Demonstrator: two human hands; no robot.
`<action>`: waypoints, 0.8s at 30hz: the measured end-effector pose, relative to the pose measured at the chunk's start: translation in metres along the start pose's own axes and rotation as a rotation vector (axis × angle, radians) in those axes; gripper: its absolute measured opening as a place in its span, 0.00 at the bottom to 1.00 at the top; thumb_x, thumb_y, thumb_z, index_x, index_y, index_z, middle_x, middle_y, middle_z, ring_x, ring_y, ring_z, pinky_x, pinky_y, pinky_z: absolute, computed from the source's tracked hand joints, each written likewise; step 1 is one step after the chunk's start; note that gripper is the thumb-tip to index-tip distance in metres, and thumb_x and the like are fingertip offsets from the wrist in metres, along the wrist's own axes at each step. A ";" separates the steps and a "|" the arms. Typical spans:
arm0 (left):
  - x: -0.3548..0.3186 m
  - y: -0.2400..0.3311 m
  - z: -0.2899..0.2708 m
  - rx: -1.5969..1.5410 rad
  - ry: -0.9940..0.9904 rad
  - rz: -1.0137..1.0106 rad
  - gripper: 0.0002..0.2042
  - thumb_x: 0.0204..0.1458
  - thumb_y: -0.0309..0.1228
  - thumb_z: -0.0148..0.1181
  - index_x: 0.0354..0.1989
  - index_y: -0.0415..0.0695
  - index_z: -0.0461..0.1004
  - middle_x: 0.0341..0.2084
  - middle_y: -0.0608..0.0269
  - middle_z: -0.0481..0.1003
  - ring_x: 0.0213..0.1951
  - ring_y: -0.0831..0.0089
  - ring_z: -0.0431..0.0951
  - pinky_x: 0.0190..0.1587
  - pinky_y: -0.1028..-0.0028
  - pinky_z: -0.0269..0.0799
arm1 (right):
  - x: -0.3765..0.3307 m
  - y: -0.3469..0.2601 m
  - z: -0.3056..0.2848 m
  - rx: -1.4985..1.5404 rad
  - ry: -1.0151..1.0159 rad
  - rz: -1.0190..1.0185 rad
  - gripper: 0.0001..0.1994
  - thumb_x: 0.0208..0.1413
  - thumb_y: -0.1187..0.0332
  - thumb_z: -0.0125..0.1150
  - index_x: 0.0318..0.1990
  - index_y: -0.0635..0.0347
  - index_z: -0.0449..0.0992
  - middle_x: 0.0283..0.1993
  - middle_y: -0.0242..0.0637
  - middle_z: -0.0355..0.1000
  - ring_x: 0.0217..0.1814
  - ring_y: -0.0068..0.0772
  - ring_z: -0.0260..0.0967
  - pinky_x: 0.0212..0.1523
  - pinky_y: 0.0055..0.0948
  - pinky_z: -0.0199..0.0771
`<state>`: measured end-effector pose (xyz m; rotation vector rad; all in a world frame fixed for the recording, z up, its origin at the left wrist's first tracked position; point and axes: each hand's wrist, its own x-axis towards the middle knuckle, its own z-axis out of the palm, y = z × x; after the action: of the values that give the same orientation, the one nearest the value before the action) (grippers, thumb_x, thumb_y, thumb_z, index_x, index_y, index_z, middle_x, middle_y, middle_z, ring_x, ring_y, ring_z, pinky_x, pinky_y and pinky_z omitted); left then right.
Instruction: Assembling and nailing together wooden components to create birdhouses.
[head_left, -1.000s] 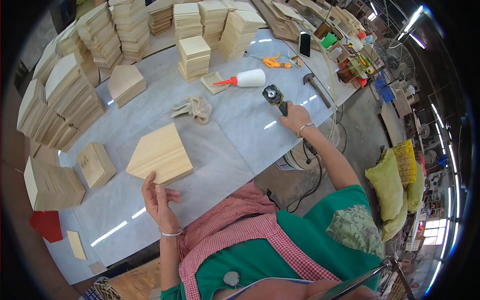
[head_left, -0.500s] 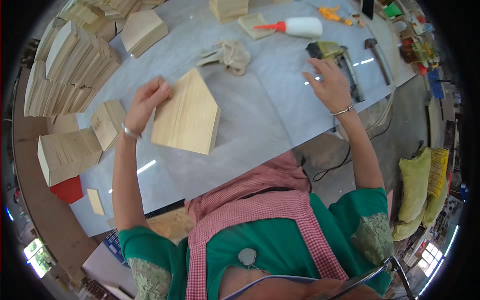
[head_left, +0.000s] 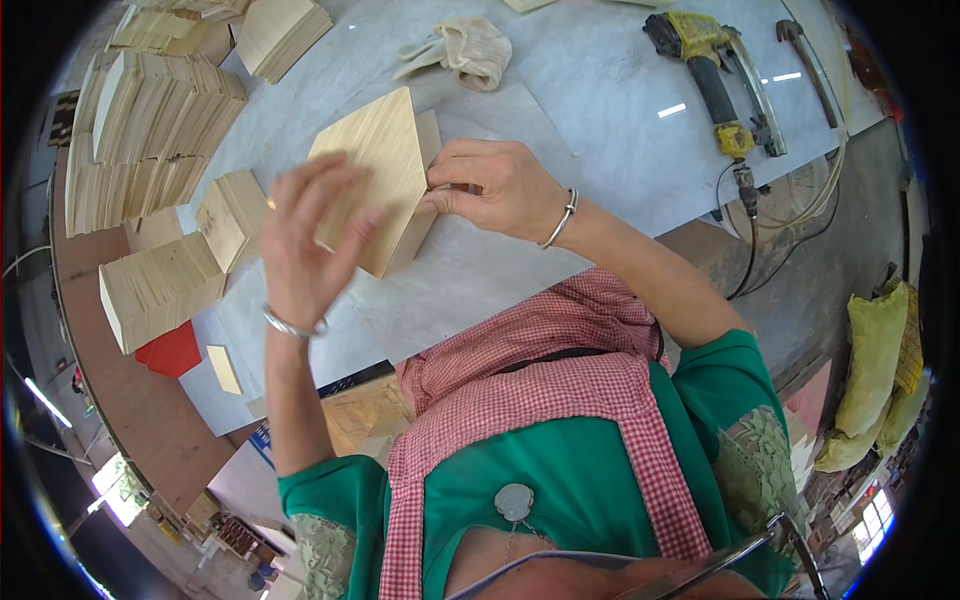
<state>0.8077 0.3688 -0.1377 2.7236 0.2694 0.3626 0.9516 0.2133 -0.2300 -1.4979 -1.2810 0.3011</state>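
A five-sided, house-shaped wooden box [head_left: 378, 165] of pale wood lies on the table in front of me, its flat panel facing up. At its right corner, my right hand [head_left: 495, 188] pinches the edge between thumb and bent fingers. My left hand [head_left: 312, 235] hovers over the left part of the panel, fingers spread and blurred by motion; whether it touches the wood I cannot tell. Behind the box lies a crumpled cream work glove [head_left: 468, 55].
Stacks of pale wooden panels [head_left: 155, 140] and smaller blocks [head_left: 165, 290] line the left side, near a red piece [head_left: 168, 350] and a thin wood strip [head_left: 224, 369]. At the right lie a yellow-black nail gun [head_left: 712, 90] with a hose and a hammer [head_left: 810, 72].
My right hand has come left from near the nail gun to the box's right corner. My left hand has let go of the box's left edge and spread over its panel.
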 end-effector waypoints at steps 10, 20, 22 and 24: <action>-0.048 0.033 0.031 0.293 0.188 0.045 0.16 0.44 0.24 0.65 0.44 0.42 0.77 0.44 0.56 0.76 0.49 0.60 0.75 0.51 0.66 0.69 | -0.011 -0.004 0.017 0.010 0.136 -0.064 0.07 0.47 0.68 0.65 0.31 0.61 0.77 0.29 0.32 0.72 0.24 0.31 0.69 0.25 0.27 0.69; -0.047 0.038 0.035 0.356 0.175 0.046 0.13 0.46 0.22 0.63 0.43 0.39 0.77 0.43 0.55 0.76 0.48 0.59 0.76 0.50 0.66 0.70 | -0.017 0.004 0.020 0.101 0.143 -0.063 0.05 0.49 0.68 0.62 0.32 0.58 0.77 0.32 0.32 0.72 0.31 0.36 0.72 0.31 0.30 0.73; -0.048 0.036 0.036 0.384 0.186 0.061 0.16 0.43 0.22 0.63 0.44 0.40 0.76 0.43 0.55 0.76 0.48 0.58 0.76 0.48 0.67 0.69 | -0.018 0.005 0.021 0.108 0.143 -0.056 0.06 0.50 0.66 0.60 0.32 0.57 0.78 0.32 0.32 0.72 0.32 0.37 0.72 0.32 0.31 0.73; -0.048 0.036 0.037 0.394 0.185 0.060 0.16 0.43 0.22 0.63 0.44 0.40 0.76 0.43 0.55 0.76 0.48 0.58 0.76 0.48 0.67 0.69 | -0.017 0.005 0.020 0.112 0.129 -0.057 0.06 0.51 0.66 0.59 0.33 0.56 0.78 0.32 0.31 0.72 0.32 0.37 0.73 0.33 0.31 0.73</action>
<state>0.7782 0.3118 -0.1666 3.0919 0.3410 0.6399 0.9328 0.2117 -0.2493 -1.3616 -1.1824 0.2313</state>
